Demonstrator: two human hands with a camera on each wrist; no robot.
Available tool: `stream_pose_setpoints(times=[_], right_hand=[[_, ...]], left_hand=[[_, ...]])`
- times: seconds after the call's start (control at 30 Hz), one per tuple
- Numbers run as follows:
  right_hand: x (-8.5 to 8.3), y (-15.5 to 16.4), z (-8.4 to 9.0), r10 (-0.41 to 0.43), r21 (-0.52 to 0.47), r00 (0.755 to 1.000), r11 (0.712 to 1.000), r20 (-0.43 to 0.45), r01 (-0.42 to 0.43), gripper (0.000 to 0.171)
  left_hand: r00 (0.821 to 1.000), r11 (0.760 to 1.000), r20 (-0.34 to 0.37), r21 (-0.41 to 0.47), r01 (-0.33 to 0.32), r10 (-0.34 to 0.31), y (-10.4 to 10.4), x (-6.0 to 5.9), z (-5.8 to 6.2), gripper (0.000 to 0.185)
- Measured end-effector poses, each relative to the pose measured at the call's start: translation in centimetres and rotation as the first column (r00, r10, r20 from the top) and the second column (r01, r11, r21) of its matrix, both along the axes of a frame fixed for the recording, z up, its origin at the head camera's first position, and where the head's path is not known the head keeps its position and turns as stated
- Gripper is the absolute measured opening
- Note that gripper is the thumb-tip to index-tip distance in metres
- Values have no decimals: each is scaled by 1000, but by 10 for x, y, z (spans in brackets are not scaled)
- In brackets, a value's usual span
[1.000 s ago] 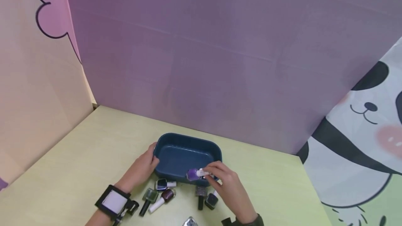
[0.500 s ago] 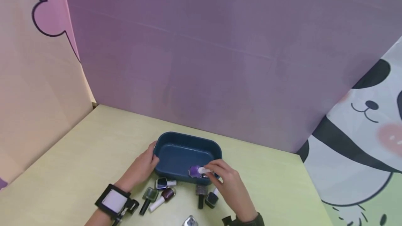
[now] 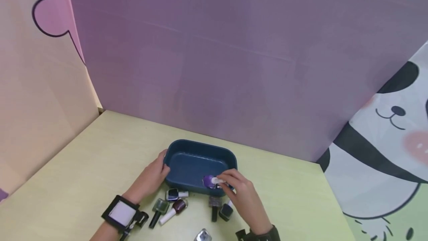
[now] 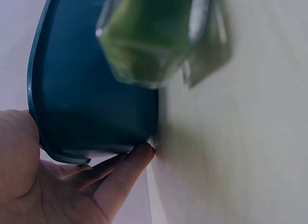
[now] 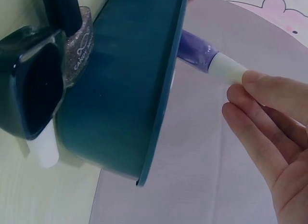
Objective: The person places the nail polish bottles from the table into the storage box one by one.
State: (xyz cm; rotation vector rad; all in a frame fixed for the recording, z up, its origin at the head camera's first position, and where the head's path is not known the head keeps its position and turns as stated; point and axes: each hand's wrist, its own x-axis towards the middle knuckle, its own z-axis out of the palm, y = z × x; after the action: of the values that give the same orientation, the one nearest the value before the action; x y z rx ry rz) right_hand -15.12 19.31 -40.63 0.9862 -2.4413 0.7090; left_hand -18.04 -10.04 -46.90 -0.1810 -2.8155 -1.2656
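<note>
A dark blue tray (image 3: 187, 148) sits on the pale yellow-green table (image 3: 100, 151). My left hand (image 3: 160, 168) grips the tray's left end, thumb at the rim; the left wrist view shows its fingers (image 4: 120, 171) along the tray wall (image 4: 86, 89). My right hand (image 3: 224, 180) pinches the white cap of a purple nail polish bottle (image 3: 208, 181), held over the tray's near right rim. In the right wrist view the purple bottle (image 5: 195, 49) pokes past the tray rim (image 5: 166, 89), with the fingertips (image 5: 267, 91) on its cap.
Several nail polish bottles lie just in front of the tray: dark blue (image 3: 172, 195), green (image 3: 159, 206), maroon (image 3: 178, 206), glitter (image 3: 214, 202), a dark one (image 3: 226, 212) and a silver one (image 3: 203, 235). Purple and printed panels wall the table.
My right hand has carried the purple bottle a little to the right and farther in over the tray's near rim. The left hand and the tray have stayed put.
</note>
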Motion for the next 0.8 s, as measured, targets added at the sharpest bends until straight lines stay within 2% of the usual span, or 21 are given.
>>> stream_pose_setpoints(times=[0.33,0.8], right_hand=[[-2,-2,-6,18,3,1000,1000,9,-18,26],[-2,-11,-15,-47,68,997,997,65,43,21]], left_hand=[[1000,1000,6,0,-1,1,0,0,1,61],[1000,1000,4,-6,-4,4,0,0,1,61]])
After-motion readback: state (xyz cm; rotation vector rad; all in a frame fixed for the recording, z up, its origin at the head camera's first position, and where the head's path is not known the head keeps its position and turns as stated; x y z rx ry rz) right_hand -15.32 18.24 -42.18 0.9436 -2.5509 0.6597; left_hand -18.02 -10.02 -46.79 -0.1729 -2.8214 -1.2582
